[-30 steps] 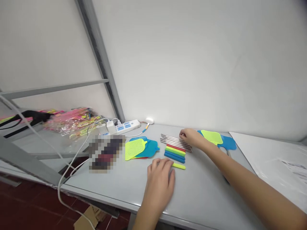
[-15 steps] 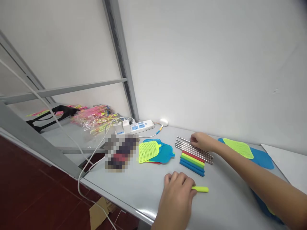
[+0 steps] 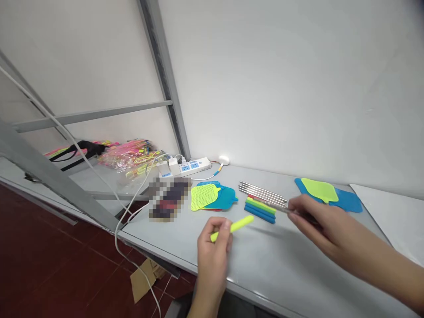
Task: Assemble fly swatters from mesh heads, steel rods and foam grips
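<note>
Your left hand (image 3: 213,245): grip pinching a yellow-green swatter handle (image 3: 236,226), thumb on top, fingers curled under. Handle's raised over the worktop (image 3: 281,269), toward the front edge, tilted so its free end points toward the back right corner.

Your right hand (image 3: 318,221): grip closed on one end of a metal rod (image 3: 278,207), thumb and index finger pressed together. Rod's blurred, slants left over the handle row; can't tell if it touches anything there. The rod and the handle in your hands are apart.

Mid-worktop, between your hands and the back edge: a bunch of silver rods (image 3: 261,191) side by side. Just in front of them, a handle row, a yellow one (image 3: 260,204) then two blue handles (image 3: 260,213), plus some red partly hidden by your rod.

Left of the row: overlapping swatter heads, yellow-green mesh (image 3: 202,197) over blue (image 3: 225,198), bit of red beneath. Near the back edge, beyond your right hand: yellow-green head (image 3: 318,189) on blue heads (image 3: 349,201). Power strip (image 3: 200,165) by the back edge, farther left.
</note>
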Demonstrator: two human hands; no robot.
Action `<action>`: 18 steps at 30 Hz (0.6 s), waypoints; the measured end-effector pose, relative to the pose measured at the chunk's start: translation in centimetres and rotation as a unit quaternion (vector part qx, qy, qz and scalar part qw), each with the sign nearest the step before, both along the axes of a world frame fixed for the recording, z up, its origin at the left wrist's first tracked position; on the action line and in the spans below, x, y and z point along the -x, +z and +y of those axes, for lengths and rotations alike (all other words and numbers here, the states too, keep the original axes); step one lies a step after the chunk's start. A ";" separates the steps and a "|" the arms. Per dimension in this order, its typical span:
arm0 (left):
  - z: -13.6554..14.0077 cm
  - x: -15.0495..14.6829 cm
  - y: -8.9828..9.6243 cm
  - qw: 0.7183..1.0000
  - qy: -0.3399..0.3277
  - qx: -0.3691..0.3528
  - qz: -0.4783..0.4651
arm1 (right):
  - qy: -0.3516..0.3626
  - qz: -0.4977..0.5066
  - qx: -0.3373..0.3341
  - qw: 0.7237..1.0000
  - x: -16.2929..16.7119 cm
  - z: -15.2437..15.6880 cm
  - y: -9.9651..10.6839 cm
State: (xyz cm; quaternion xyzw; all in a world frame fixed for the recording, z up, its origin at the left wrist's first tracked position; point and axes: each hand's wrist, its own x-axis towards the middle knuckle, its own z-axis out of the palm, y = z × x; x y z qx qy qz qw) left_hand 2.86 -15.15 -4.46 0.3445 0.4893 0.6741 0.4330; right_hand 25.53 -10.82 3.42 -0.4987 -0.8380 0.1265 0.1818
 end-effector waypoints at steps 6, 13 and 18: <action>-1.0 -0.7 0.7 0.976 -0.068 -0.066 -0.199 | 0.021 0.016 0.009 1.000 -0.8 -6.1 -1.1; -2.6 -2.3 0.8 0.987 -0.083 -0.054 -0.126 | -0.033 0.102 0.013 0.994 0.2 -8.6 -3.3; -2.6 -4.6 1.3 0.928 -0.154 0.047 -0.337 | -0.043 0.144 0.055 0.987 0.9 -8.7 -4.9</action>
